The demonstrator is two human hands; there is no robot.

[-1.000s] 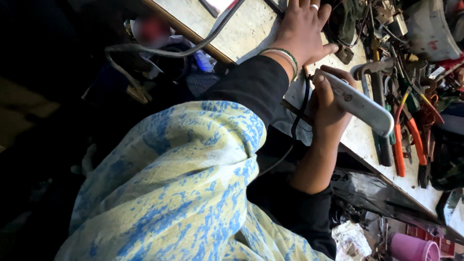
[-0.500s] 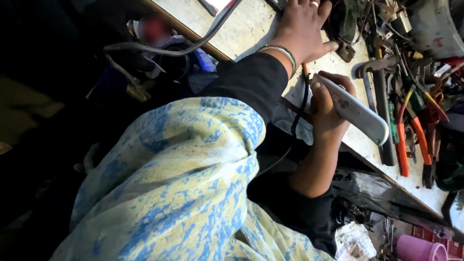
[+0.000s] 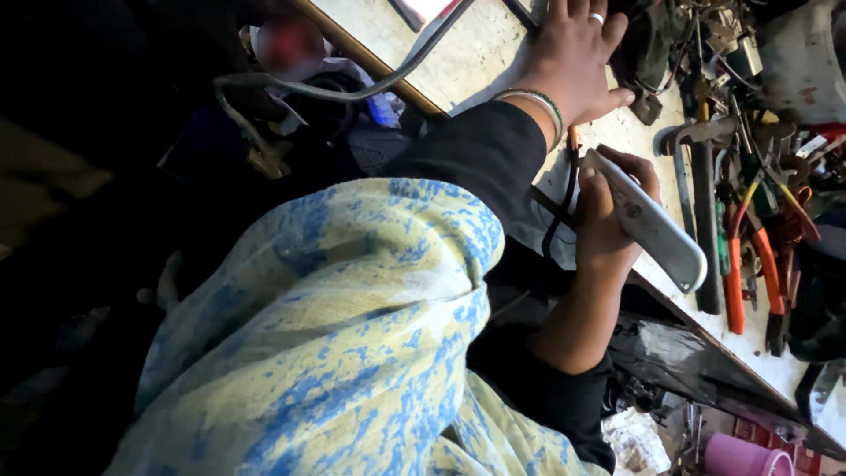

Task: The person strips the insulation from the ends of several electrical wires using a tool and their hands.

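A blue-and-cream patterned cloth (image 3: 352, 353) fills the lower middle of the frame, draped over the person's shoulder and arm. Beyond it, the pale workbench (image 3: 441, 44) runs from the top centre down to the lower right, its right side crowded with tools: a hammer (image 3: 701, 176), orange-handled pliers (image 3: 749, 256) and darker clutter. The left hand (image 3: 573, 62) lies near the top centre, fingers spread and flat on the bench, a bangle at the wrist. Just below it, right of centre, the right hand (image 3: 608, 211) is closed around a grey utility knife (image 3: 652, 225). The knife's long axis slants from upper left to lower right, its nose pointing toward the left wrist, where a thin black cord (image 3: 564, 211) hangs over the bench edge, just beside the knife's tip. The right hand is the nearer to that cord; whether the blade touches it cannot be told.
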